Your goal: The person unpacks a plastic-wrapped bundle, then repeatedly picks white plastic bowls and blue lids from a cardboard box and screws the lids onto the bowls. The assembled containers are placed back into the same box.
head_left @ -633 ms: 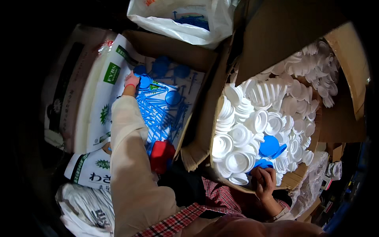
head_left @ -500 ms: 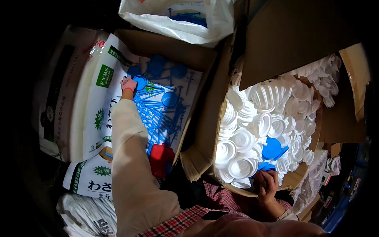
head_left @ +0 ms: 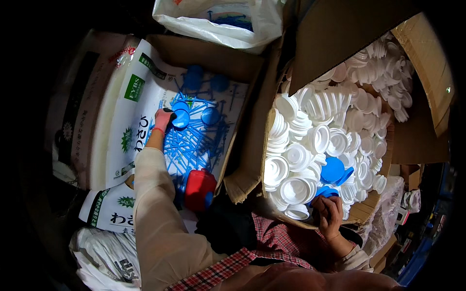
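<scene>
Lettering (head_left: 141,134) in thick black Japanese characters runs down a smooth white sheet (head_left: 118,121) just left of the gloved left hand (head_left: 163,118). Farther up from that grip the same sheet carries a green label (head_left: 135,88) with pale type, and lower down a jagged green starburst (head_left: 126,140). A 2nd printed sheet (head_left: 110,203), nearer the person than the left grip, shows a similar starburst and more black characters. The left hand, in a pink glove with dark fingertips, has its fingers closed on the rim of a smooth, round blue disc (head_left: 181,119), which lies just to their right. Another disc (head_left: 180,105) sits right behind it, and 1 outer disc (head_left: 210,116) lies farther right. Thin blue rods (head_left: 187,140) spread in a loose tangle below that grip, with a rounded red container (head_left: 201,186) nearer the person. The bare right hand (head_left: 330,217) curls its fingers at a blue lid (head_left: 326,192) (whether it grasps the lid I cannot tell; the fingertips are hidden). Just beyond that hand rests a flat blue cap (head_left: 333,169), and round, ridged white lids (head_left: 295,190) crowd the cardboard box (head_left: 367,212) around it.
</scene>
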`<state>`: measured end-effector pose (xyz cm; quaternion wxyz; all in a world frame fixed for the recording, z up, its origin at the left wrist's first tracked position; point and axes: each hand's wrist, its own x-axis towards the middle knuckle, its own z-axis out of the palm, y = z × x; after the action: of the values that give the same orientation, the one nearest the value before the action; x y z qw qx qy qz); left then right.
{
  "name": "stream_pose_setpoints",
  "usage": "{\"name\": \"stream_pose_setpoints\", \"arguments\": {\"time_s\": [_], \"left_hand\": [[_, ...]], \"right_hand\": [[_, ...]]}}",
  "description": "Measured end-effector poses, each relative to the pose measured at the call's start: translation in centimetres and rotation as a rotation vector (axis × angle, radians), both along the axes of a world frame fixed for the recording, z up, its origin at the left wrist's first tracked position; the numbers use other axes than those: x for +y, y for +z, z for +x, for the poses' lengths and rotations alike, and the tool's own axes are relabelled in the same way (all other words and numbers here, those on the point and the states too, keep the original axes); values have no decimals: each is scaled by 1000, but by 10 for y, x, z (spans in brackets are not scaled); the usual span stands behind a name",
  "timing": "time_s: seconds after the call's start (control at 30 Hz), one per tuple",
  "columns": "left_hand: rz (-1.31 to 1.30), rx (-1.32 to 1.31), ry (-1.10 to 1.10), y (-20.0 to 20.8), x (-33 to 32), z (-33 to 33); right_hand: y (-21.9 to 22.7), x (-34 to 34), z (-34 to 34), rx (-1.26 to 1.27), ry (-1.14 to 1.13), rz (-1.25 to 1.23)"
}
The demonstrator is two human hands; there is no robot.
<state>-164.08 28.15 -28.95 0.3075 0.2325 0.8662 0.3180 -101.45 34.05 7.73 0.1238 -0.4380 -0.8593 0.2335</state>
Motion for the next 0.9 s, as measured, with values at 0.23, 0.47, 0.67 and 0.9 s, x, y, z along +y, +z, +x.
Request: {"name": "stream_pose_setpoints", "arguments": {"time_s": [0.23,0.47,0.67,0.9], "left_hand": [[-163,223,-34,-20,25,28],[558,269,116,111,19,87],[815,-68,-266,345,41,210],[786,-485,-589,425,89,365]], "right_hand": [[-4,4,8,37,20,-17],[-3,3,12,96,56,37],[-4,0,19,220,90,83],[43,9,17,554,118,413]]}}
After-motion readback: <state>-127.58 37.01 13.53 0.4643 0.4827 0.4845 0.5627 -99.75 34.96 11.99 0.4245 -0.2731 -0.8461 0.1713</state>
